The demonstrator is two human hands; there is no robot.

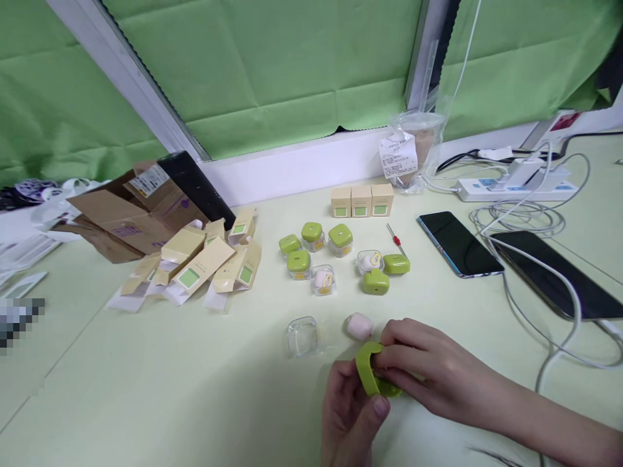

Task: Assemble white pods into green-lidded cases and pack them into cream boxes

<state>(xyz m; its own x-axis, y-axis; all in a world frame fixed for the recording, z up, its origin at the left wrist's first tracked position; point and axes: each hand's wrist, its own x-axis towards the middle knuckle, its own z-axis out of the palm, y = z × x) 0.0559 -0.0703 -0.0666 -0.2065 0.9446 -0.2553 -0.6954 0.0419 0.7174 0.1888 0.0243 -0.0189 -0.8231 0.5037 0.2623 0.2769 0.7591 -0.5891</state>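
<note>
My left hand (346,418) pinches a hollow green plastic cover (366,371) between thumb and fingers, low in the view. The fingers of my right hand (431,363) reach into the same cover and are closed on it; their tips are hidden inside. Just beyond the cover lies a small pale pink rounded block (360,325). A clear plastic cup (302,337) rests to its left. Farther back stand several small clear containers with green caps (311,232). One clear container with a pink insert (324,280) has no cap, and loose green covers (376,282) lie to its right.
Opened small cartons (207,263) are heaped at the left before a brown cardboard box (141,207). Three closed cartons (361,202) stand at the back. A red-handled tool (397,241), a phone (460,244), a second phone (559,272), white cables and a power strip (487,190) occupy the right.
</note>
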